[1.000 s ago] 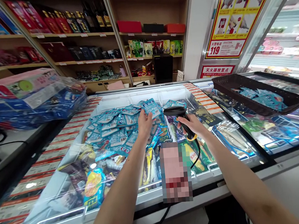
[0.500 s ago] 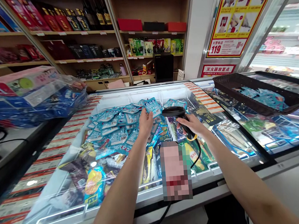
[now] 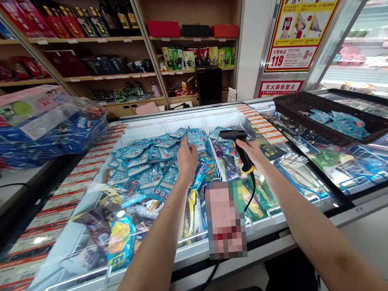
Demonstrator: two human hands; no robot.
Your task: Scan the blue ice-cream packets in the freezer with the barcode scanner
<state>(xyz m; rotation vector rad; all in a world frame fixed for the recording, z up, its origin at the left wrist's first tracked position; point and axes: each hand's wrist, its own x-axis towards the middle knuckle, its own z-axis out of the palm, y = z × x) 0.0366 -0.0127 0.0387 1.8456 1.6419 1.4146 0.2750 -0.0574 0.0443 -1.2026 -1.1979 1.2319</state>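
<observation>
My left hand (image 3: 187, 158) is closed on the edge of a light-blue packet (image 3: 197, 140), whose printed side with a barcode faces up. Under and beside it spreads a heap of similar blue packets (image 3: 151, 178) on the glass top of a freezer. In my right hand (image 3: 248, 152) is a black barcode scanner (image 3: 235, 137), gripped by its handle, its head pointing left near the packet. A black cable (image 3: 253, 194) hangs from the handle and passes behind a pixelated patch.
Frozen goods (image 3: 122, 241) lie inside the freezer. A dark basket (image 3: 285, 107) with more blue packets stands at right. At left sit plastic-wrapped boxes (image 3: 37, 117). Price labels (image 3: 67, 200) run along the freezer's side; shelves (image 3: 101, 38) stand behind.
The scanner has turned and shifted slightly right, away from the packet. My left hand keeps hold of the same packet. The whole view has shifted slightly.
</observation>
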